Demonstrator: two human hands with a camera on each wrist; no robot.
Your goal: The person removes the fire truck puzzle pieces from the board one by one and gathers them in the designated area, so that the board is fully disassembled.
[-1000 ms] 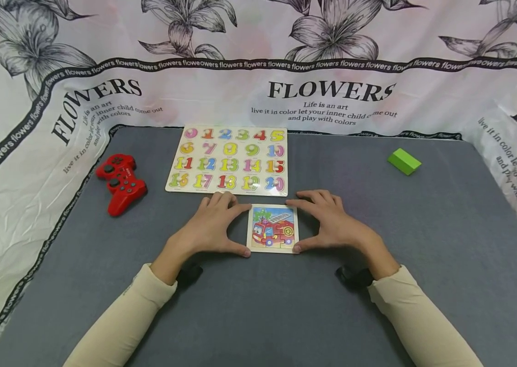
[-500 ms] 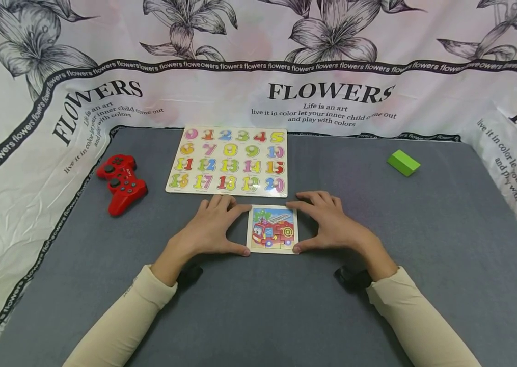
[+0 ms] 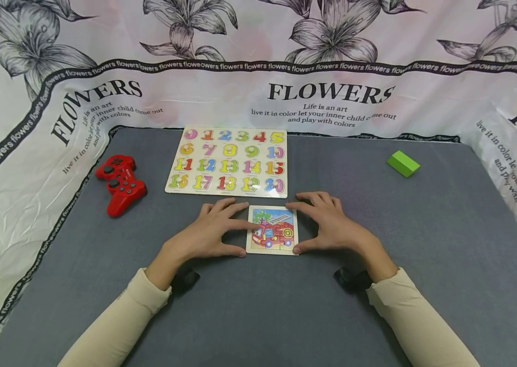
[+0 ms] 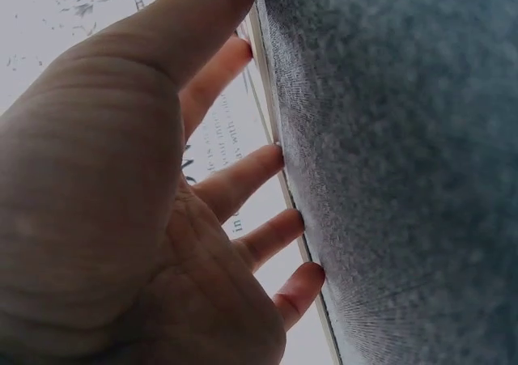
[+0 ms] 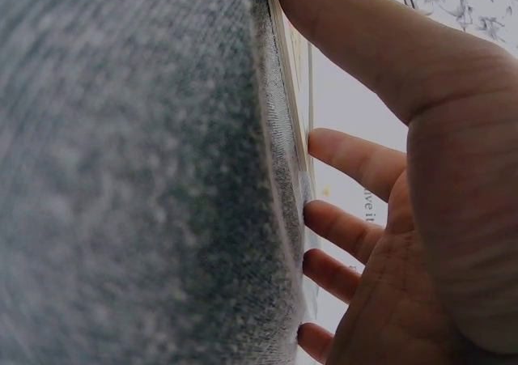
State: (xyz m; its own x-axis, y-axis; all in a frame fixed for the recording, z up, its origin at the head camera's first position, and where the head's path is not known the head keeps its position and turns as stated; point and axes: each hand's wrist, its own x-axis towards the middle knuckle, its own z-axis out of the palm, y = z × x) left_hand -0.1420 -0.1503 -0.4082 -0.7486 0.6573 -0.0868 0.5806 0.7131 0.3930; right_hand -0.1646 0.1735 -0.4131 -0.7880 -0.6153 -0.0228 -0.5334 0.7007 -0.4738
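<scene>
A small square jigsaw puzzle (image 3: 281, 224) with a red fire truck picture lies flat on the grey table in a pale frame. At its left side is my left hand (image 3: 208, 229), its index finger reaching over the frame onto the picture and its thumb near the lower left corner. My right hand (image 3: 331, 224) spreads along the right side, index fingertip at the upper corner and thumb at the lower one. In the left wrist view the left hand (image 4: 162, 179) has extended fingers. The right hand (image 5: 429, 154) shows extended fingers too in the right wrist view.
Just behind the puzzle lies a number board (image 3: 228, 158) with colourful numerals. A red game controller (image 3: 122, 184) is at the left, and a green block (image 3: 403, 163) at the back right. Floral printed cloth (image 3: 221, 97) borders the grey tabletop (image 3: 258, 316).
My left hand has shifted slightly left, and its index finger has moved from the upper left corner down onto the picture. The right hand and puzzle stay nearly still.
</scene>
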